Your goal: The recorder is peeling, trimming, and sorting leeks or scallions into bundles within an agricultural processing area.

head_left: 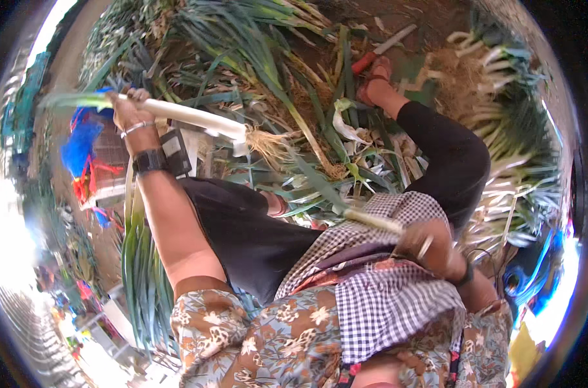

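Evidently, left hand point(129, 110) clamped around green end of leek point(197, 117), stalk raised at left, roots point(263, 140) pointing right. Right hand point(429, 246) (motion-blurred) closed on pale end of leaf strip point(373, 220), above checked cloth point(384, 310). Red-handled knife point(365, 63) beside sandalled foot point(378, 85); leek pile point(510, 165) at right, loose leaves point(347, 124) strewn nearer middle.

A leek point(190, 115) is held up in the upper left of the frame, slanting gently down toward the right. Its white shaft is straight and smooth, its tan, stringy roots still on at the lower right end; its green leaves blur toward the left edge. A thinner leek strip point(338, 202), green with a pale, blurred end, slopes down rightward from the centre, held at that pale end.
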{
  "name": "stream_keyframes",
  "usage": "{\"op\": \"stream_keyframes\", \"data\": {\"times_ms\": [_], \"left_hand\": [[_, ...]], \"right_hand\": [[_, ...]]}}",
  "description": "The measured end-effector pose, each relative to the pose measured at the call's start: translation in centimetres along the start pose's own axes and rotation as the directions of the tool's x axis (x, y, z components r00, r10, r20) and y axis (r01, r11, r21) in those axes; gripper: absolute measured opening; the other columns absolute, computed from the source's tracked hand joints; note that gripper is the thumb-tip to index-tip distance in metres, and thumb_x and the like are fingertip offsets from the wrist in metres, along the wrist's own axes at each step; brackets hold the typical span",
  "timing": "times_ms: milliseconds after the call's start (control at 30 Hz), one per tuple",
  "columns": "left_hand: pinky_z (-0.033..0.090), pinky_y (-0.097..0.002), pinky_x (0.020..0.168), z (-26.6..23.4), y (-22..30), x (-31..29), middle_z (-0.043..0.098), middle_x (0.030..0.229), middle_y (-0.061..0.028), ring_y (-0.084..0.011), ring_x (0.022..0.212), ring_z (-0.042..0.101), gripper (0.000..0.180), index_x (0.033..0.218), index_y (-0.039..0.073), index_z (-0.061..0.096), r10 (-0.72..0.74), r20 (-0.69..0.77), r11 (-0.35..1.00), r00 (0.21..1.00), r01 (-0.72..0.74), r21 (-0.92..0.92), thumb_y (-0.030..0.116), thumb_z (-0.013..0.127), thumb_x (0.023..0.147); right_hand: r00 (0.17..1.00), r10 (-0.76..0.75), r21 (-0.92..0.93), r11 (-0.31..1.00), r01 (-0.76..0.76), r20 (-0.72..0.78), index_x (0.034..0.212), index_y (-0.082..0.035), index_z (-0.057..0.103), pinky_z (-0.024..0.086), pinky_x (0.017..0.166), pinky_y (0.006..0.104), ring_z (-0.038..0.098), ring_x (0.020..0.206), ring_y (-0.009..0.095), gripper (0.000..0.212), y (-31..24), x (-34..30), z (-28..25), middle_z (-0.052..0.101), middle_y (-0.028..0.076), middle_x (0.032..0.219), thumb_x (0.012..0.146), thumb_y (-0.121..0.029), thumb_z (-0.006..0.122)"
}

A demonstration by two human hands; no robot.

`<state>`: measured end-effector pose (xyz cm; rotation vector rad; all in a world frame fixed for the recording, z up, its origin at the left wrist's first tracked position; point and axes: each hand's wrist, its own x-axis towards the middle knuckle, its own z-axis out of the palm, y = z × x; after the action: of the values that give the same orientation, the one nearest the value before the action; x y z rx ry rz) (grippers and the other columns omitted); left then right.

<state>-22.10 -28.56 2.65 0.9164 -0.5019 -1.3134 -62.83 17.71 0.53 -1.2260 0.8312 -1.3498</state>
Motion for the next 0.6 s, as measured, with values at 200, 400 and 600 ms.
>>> {"op": "stream_keyframes", "data": {"times_ms": [200,400,600], "left_hand": [[0.038,-0.0279,0.043,1.9,-4.1,-4.4,0.043,0.06,-0.0023,-0.0135,0.048,0.042,0.045,0.088,0.003,0.052,0.211,-0.026,0.977,0.977,-0.209,0.047,0.047,0.058,0.089],[0.04,-0.0232,0.038,10.6,-10.9,-14.2,0.048,0.057,0.0007,-0.0085,0.045,0.047,0.034,0.084,0.006,0.054,0.318,0.018,0.836,0.948,-0.289,0.467,0.038,0.066,0.085],[0.053,-0.0301,0.068,18.6,-18.0,-27.8,0.061,0.096,-0.0117,-0.0182,0.077,0.063,0.034,0.102,0.003,0.054,-0.043,0.607,0.849,0.794,-0.291,0.441,0.029,0.066,0.085]], "right_hand": [[0.895,0.446,-0.988,-0.146,0.043,-0.027,0.095,0.0,0.064,0.048,0.073,0.0339,0.061,0.084,0.025,0.019,4.9,7.8,-7.6,0.061,0.015,0.083,0.078,-0.007,0.06],[0.991,-0.08,-0.66,0.751,-0.008,-0.104,0.123,0.001,0.049,0.043,0.091,0.0441,0.055,0.102,0.037,0.048,5.9,14.8,-0.5,0.057,0.024,0.112,0.083,-0.022,0.062],[0.865,0.194,0.033,0.979,-0.202,-0.462,0.11,0.002,0.051,0.048,0.068,0.0328,0.058,0.082,0.019,0.038,10.8,12.4,2.6,0.063,0.013,0.089,0.086,-0.023,0.066]]}}
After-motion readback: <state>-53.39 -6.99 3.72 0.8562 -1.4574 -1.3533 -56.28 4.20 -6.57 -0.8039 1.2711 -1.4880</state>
